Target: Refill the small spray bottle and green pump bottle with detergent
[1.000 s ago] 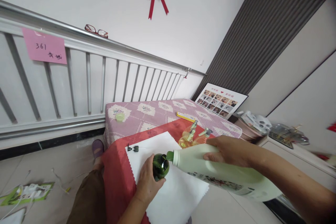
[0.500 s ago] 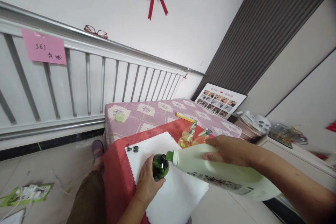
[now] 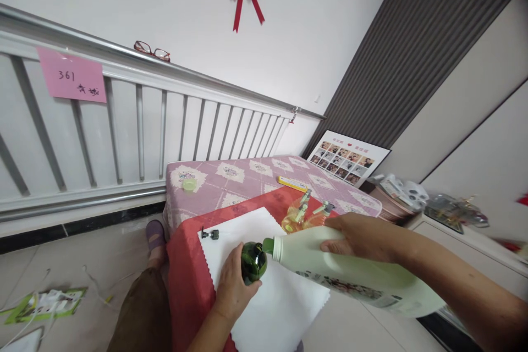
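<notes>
My left hand (image 3: 234, 286) is wrapped round a dark green bottle (image 3: 253, 265) above a white cloth (image 3: 280, 308). In my right hand (image 3: 350, 236) is a large pale green jug (image 3: 371, 283), tipped nearly on its side. The jug's green spout meets the mouth of the bottle; whether liquid is flowing I cannot make out. A black pump top (image 3: 211, 234) lies on the white cloth to the left. Beyond the jug's neck stand amber pump bottles (image 3: 295, 214), partly hidden. A pale green cap (image 3: 189, 185) sits on the patterned tablecloth.
The table has a purple patterned cloth (image 3: 231, 170) and a red cloth (image 3: 185, 264) over it. A yellow box (image 3: 292, 183) lies toward the back. A white radiator (image 3: 173, 126) runs along the wall, and a photo board (image 3: 346, 158) leans at the far end.
The view has shifted very slightly. Both hands keep the bottle and the tipped jug in nearly the same place.
</notes>
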The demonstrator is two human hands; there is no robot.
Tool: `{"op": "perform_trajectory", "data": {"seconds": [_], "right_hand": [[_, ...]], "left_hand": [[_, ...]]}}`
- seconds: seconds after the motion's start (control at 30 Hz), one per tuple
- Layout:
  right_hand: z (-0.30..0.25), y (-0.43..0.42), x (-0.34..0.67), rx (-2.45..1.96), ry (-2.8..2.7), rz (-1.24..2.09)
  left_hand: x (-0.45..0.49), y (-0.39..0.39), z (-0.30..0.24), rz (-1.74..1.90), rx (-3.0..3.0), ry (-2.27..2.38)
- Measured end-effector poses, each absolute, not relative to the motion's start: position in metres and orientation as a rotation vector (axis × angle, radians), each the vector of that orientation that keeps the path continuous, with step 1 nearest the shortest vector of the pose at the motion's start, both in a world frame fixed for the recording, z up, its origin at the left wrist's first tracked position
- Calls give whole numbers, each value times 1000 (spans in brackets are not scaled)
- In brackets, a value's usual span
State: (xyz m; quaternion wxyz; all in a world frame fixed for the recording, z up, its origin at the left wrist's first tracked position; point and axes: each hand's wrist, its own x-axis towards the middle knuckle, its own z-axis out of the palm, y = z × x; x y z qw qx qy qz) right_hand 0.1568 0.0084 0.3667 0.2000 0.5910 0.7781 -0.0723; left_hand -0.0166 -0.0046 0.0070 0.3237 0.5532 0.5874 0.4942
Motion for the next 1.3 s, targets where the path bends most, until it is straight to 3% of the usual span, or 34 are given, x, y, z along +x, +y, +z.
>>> {"op": "perform_trajectory", "data": {"seconds": [1.3], "right_hand": [[358,13,167,1660,2192,-138]], "left_hand": [[-17,-5,6,1327,1461,1520]]}}
